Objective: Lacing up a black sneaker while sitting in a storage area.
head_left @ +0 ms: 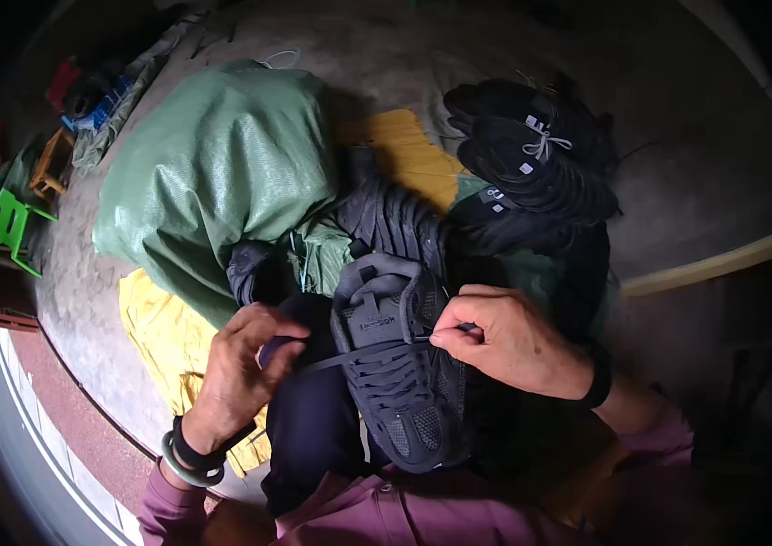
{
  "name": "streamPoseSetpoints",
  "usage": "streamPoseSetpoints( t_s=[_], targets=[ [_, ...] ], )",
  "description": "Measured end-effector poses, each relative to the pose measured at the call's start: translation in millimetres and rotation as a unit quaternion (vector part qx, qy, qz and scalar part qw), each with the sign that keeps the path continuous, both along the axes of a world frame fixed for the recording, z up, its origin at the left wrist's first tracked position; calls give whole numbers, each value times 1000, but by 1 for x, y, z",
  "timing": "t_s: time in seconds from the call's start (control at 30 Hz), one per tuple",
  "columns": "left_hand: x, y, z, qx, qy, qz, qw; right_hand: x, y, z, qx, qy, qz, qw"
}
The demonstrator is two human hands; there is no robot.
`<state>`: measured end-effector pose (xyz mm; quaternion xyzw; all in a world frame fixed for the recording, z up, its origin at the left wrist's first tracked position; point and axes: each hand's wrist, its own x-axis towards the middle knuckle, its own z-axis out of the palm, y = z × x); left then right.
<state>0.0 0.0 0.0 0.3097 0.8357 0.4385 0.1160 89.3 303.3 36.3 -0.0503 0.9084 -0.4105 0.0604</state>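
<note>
A dark grey lace-up sneaker (415,420) rests on my lap, toe toward me, its tongue and padded collar facing up. Across its top runs a flat grey shoelace (369,353), threaded in rows down the front. My right hand (518,344) pinches the lace with thumb and forefinger at the shoe's right upper eyelets. To the left of the shoe, my left hand (249,361) has its fingers curled, and a strand of the lace stretches from the shoe toward it. The exact grip of those fingertips is partly blurred.
A large full green woven sack (222,155) stands front left. Dark shoes (395,218) are stacked beyond the sneaker, with a pile of black shoe pieces (531,155) at the far right. Yellow sheeting (163,332) lies underneath. A small green chair (11,223) stands far left.
</note>
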Motion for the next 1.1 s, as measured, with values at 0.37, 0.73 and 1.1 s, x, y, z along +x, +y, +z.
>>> streamPoseSetpoints(
  t_s=[0.37, 0.73, 1.1],
  targets=[
    [1, 75, 3, 31, 60, -115, 991, 1, -1, -1, 11, 56, 5, 998],
    [13, 86, -11, 96, 45, -70, 992, -1, -16, -9, 49, 116, -12, 992],
    [2, 86, -10, 89, -31, -113, 989, -17, 14, -24, 24, 32, -9, 999]
  ],
)
